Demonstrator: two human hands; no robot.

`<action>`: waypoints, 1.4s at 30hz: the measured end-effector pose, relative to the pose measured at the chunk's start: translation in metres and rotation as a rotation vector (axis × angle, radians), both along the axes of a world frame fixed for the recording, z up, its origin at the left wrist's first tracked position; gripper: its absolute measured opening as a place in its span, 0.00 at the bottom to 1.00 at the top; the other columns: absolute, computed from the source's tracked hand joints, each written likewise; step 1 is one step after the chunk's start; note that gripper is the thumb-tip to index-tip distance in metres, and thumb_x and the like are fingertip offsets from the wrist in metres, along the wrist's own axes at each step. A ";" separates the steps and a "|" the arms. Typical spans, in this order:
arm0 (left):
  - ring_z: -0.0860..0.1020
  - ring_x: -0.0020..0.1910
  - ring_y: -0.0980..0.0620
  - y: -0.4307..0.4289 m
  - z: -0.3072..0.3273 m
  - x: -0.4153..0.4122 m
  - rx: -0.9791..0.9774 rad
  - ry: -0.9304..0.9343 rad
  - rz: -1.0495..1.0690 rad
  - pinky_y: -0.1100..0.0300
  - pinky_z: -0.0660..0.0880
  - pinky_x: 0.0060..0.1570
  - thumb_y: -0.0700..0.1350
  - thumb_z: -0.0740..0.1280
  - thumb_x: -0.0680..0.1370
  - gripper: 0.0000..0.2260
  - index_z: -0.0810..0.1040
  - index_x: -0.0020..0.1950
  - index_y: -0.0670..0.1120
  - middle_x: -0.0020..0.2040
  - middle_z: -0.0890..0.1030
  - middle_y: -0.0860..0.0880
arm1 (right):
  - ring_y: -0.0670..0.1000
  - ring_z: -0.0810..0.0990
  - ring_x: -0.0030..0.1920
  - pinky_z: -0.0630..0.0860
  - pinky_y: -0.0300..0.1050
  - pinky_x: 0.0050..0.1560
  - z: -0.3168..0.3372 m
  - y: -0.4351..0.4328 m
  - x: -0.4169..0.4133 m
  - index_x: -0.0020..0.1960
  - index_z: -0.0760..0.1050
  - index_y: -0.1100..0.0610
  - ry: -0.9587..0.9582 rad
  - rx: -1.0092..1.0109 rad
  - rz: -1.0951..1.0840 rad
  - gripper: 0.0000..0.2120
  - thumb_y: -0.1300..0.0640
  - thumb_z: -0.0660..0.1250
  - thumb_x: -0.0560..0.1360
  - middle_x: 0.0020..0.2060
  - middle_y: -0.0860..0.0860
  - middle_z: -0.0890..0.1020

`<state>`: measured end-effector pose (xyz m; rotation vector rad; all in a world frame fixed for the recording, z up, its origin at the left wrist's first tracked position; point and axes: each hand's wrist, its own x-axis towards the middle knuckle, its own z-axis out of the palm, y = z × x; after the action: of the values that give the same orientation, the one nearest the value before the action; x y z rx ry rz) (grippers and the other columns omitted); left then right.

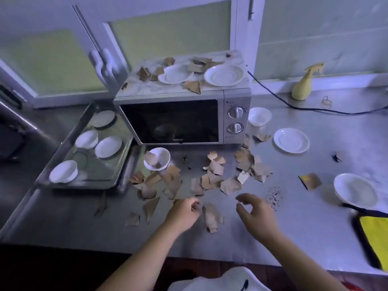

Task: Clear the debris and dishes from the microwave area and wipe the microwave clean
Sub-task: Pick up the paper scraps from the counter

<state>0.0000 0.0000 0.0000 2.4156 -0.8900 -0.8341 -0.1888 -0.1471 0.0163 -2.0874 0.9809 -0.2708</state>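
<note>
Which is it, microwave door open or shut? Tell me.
Shut. The microwave door lies flush with the control panel beside it, and its dark window covers the whole cavity.

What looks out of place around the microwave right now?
Torn brown paper scraps litter the counter in front of the microwave and also its top, around two plates there. One scrap sits inside the bowl at the microwave's front left corner. Dark specks are spilled beside the right hand.
</note>
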 end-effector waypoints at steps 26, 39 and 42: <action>0.69 0.61 0.48 -0.051 -0.054 0.053 0.029 -0.259 -0.942 0.55 0.67 0.59 0.47 0.70 0.76 0.01 0.79 0.47 0.51 0.57 0.77 0.52 | 0.44 0.81 0.50 0.71 0.37 0.54 -0.004 0.106 -0.038 0.54 0.83 0.50 0.265 0.228 -0.521 0.10 0.58 0.67 0.77 0.47 0.41 0.83; 0.72 0.56 0.45 -0.066 -0.048 0.038 0.049 -0.304 -0.931 0.55 0.67 0.53 0.39 0.65 0.75 0.10 0.71 0.38 0.52 0.51 0.77 0.47 | 0.37 0.81 0.47 0.76 0.38 0.53 0.005 0.159 -0.037 0.50 0.84 0.51 0.134 0.183 -0.728 0.09 0.61 0.68 0.77 0.43 0.36 0.84; 0.74 0.50 0.44 -0.069 -0.046 0.036 0.089 -0.270 -0.916 0.54 0.68 0.46 0.35 0.62 0.75 0.10 0.70 0.43 0.51 0.50 0.79 0.47 | 0.34 0.80 0.46 0.73 0.32 0.48 0.005 0.167 -0.037 0.50 0.84 0.49 0.125 0.185 -0.760 0.10 0.62 0.67 0.77 0.42 0.34 0.83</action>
<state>0.0356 -0.0690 -0.0463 2.1640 -2.1771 -0.8353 -0.2255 0.0202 0.0217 -1.5020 1.7796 -0.4118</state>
